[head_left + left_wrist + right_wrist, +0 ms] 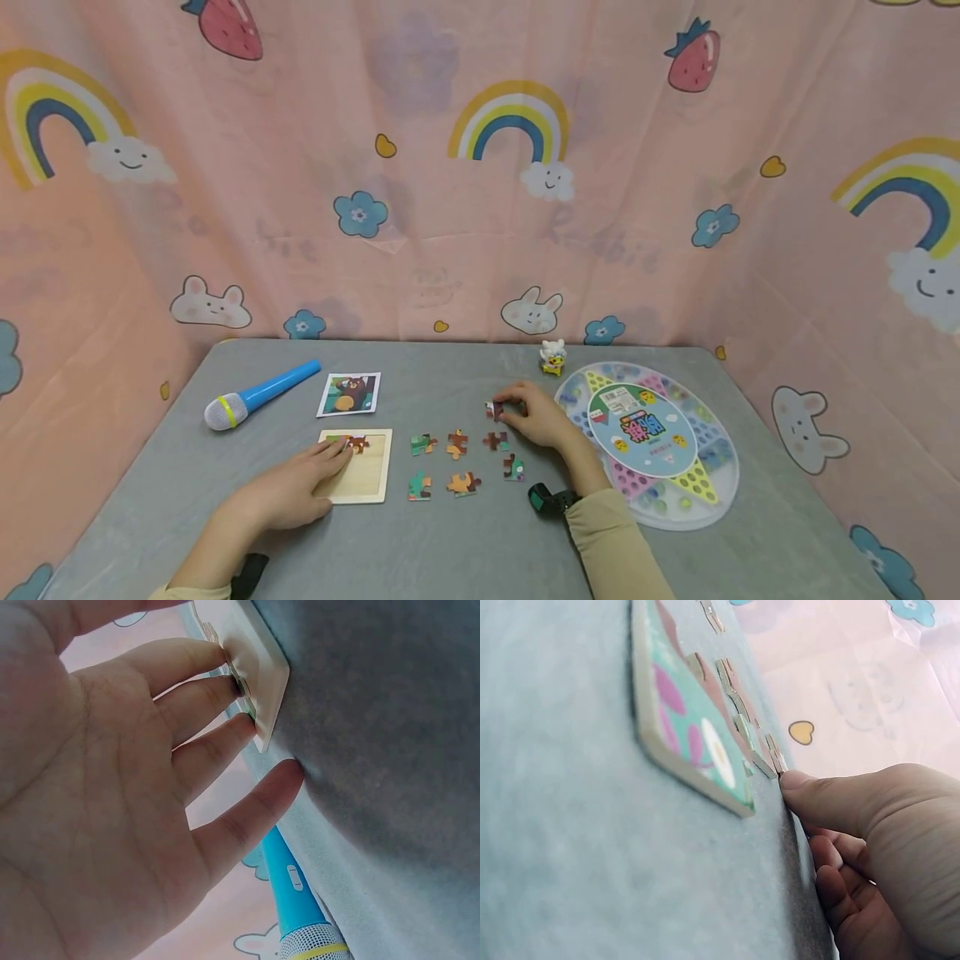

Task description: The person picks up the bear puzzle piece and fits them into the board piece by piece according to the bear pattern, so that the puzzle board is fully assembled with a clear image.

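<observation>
My left hand (288,487) rests on a shallow wooden puzzle tray (367,479), fingers extended. Its fingertips touch puzzle pieces along the tray's top edge, where a brown piece (360,445) shows beside them; the rest is covered by the fingers. In the left wrist view the tray's corner (271,675) is just past those fingertips. At the far right of the loose pieces, my right hand (536,417) pinches a small jigsaw piece (492,409) between thumb and fingers, low over the table. The right wrist view shows the thumb (817,796) against its edge.
Several loose jigsaw pieces (463,483) lie between the hands. A picture card (348,393) with a brown bear lies behind the tray, a blue toy microphone (273,390) to its left. A round board game (641,429) sits right of my right arm, near a small figurine (552,357).
</observation>
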The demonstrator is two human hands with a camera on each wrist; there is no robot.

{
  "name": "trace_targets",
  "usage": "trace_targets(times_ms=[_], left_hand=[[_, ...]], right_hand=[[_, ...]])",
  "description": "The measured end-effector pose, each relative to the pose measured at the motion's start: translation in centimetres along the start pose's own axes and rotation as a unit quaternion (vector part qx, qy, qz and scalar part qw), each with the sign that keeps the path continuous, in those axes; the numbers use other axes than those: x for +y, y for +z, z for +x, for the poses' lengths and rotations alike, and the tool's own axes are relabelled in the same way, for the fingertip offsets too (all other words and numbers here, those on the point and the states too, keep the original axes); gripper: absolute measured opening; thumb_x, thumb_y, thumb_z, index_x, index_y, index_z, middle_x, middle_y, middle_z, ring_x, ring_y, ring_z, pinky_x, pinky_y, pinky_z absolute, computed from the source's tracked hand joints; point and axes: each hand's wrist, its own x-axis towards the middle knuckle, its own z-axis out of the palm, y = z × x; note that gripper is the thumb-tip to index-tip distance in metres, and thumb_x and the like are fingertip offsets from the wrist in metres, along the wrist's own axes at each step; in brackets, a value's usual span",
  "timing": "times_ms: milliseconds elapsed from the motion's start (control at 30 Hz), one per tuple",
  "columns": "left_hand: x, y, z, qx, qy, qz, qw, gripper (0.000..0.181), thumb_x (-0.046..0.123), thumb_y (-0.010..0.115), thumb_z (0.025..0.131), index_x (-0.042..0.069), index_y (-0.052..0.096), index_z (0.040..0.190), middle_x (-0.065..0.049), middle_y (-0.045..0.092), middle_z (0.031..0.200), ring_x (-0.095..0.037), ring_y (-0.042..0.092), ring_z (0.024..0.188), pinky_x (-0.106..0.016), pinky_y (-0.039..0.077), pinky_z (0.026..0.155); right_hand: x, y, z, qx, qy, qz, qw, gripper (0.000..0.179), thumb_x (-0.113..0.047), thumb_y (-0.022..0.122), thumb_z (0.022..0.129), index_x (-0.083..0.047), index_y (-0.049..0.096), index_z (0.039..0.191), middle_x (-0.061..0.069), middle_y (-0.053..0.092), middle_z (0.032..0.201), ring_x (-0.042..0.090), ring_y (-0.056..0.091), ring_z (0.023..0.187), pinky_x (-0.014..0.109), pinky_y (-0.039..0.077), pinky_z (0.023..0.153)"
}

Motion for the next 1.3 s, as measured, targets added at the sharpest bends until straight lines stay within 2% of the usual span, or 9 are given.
trace_targets(times_ms=[367, 667, 933, 1133, 1300], left_hand=[[0.19, 0.0, 0.1, 0.001, 0.004, 0.004, 1.0, 0.068, 0.006, 0.073, 0.091, -0.002, 0.051, 0.155, -0.026, 0.039, 0.166, -0.053, 0.031, 0.154, -0.07, 0.031, 0.119], [0.34, -0.17, 0.35, -0.006, -0.001, 0.003, 1.0, 0.069, 0.006, 0.072, 0.091, -0.002, 0.05, 0.156, -0.026, 0.038, 0.166, -0.053, 0.029, 0.155, -0.069, 0.03, 0.12], [0.34, -0.53, 0.28, 0.003, 0.003, 0.003, 1.0, 0.069, 0.004, 0.072, 0.09, -0.004, 0.049, 0.155, -0.029, 0.037, 0.165, -0.055, 0.028, 0.154, -0.07, 0.029, 0.12], [-0.08, -0.2, 0.02, 0.003, -0.007, 0.013, 0.9999, 0.069, 0.005, 0.072, 0.09, -0.003, 0.051, 0.155, -0.028, 0.04, 0.165, -0.054, 0.031, 0.153, -0.07, 0.031, 0.119], [-0.12, 0.14, 0.06, 0.001, -0.008, 0.005, 1.0, 0.068, 0.006, 0.072, 0.091, -0.002, 0.051, 0.155, -0.027, 0.039, 0.165, -0.054, 0.03, 0.154, -0.07, 0.03, 0.119]], right_hand=[[0.13, -0.08, -0.09, 0.005, 0.003, -0.009, 0.9999, 0.025, -0.012, 0.071, 0.103, -0.009, 0.075, 0.128, 0.013, 0.065, 0.129, 0.025, 0.058, 0.108, 0.048, 0.049, 0.095], [0.07, -0.18, -0.19, 0.017, 0.004, -0.002, 0.9998, 0.026, -0.012, 0.07, 0.103, -0.006, 0.074, 0.128, 0.014, 0.066, 0.129, 0.027, 0.061, 0.112, 0.049, 0.051, 0.097], [-0.23, -0.35, 0.27, 0.025, 0.002, 0.005, 0.9997, 0.026, -0.013, 0.07, 0.103, -0.006, 0.074, 0.128, 0.012, 0.068, 0.122, 0.027, 0.062, 0.11, 0.049, 0.051, 0.097], [-0.38, 0.12, 0.47, 0.014, -0.01, 0.008, 0.9998, 0.026, -0.013, 0.07, 0.103, -0.004, 0.073, 0.127, 0.012, 0.07, 0.122, 0.028, 0.064, 0.112, 0.048, 0.053, 0.098], [-0.4, 0.27, 0.14, 0.019, -0.002, 0.017, 0.9997, 0.025, -0.012, 0.071, 0.102, -0.005, 0.074, 0.126, 0.012, 0.071, 0.123, 0.028, 0.065, 0.113, 0.048, 0.053, 0.099]])
